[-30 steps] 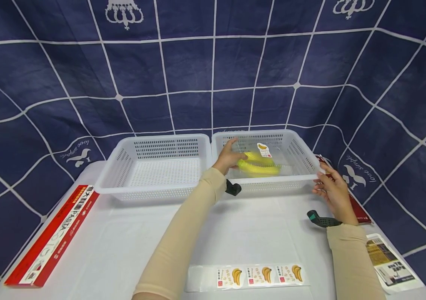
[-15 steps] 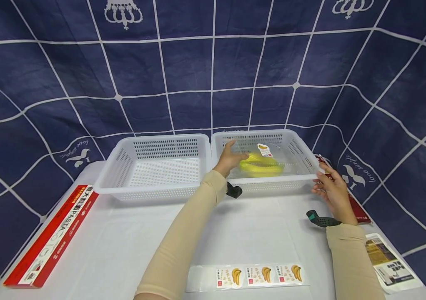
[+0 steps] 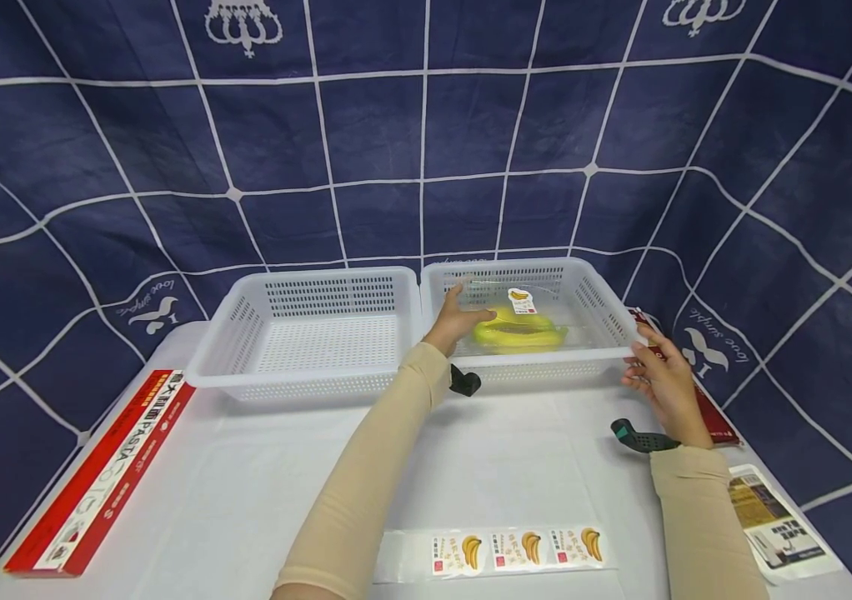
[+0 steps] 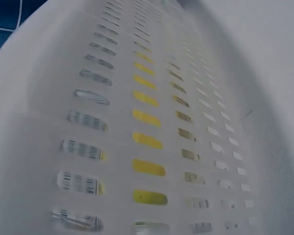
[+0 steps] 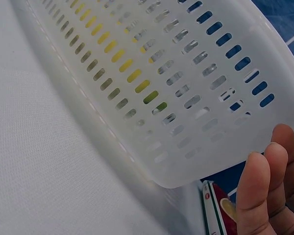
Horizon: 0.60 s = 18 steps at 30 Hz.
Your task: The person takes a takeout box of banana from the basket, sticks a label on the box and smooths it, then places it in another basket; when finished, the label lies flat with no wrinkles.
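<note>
A clear plastic pack of bananas (image 3: 519, 336), with a small banana label on top, lies inside the right white basket (image 3: 546, 360). My left hand (image 3: 456, 321) reaches over the basket's front rim and holds the pack at its left end, thumb toward the bananas. Its other fingers are partly hidden. My right hand (image 3: 662, 375) grips the basket's front right corner, its fingertips (image 5: 254, 171) close to the rim in the right wrist view. Through the slots of the basket wall (image 4: 112, 161), yellow banana and a barcode show in the left wrist view; the left hand is out of that view.
A second white basket (image 3: 306, 379) stands directly left. A strip of banana labels (image 3: 493, 552) lies at the table's front. A long red pasta box (image 3: 107, 475) sits at the left edge. On the right are a dark red package (image 3: 719, 421) and a white printed packet (image 3: 779, 525).
The pack of bananas has turned slightly in the left hand, its label shifting a little left and becoming more upright. The right hand and the baskets have stayed in place.
</note>
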Tool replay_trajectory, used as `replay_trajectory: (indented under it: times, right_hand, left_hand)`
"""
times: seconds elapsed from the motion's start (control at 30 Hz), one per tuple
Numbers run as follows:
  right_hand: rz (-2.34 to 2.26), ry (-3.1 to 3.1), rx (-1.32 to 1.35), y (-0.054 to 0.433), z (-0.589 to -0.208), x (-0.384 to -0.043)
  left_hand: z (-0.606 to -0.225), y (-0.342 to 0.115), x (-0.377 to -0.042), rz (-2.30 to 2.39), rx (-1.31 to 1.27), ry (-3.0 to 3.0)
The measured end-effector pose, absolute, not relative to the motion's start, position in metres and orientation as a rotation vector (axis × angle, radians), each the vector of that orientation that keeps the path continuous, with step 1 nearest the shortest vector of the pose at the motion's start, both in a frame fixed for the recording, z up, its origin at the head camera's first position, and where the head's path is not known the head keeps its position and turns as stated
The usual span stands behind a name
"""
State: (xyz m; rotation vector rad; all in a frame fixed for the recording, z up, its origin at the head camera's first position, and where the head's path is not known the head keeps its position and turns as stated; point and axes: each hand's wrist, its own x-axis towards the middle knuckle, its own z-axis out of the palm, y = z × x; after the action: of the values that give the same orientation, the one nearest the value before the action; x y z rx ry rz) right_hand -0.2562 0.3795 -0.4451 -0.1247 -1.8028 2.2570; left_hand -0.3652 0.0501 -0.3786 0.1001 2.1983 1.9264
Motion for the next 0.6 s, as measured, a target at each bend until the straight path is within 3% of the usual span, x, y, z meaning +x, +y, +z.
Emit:
replay_trajectory:
  times: [0.6]
  right_hand:
    - [2.256, -1.807, -0.085, 0.3792, -0.4457, -0.2547]
  left_hand:
    - [-0.3812, 0.0503, -0.3656, 1.889, 0.076, 2.215]
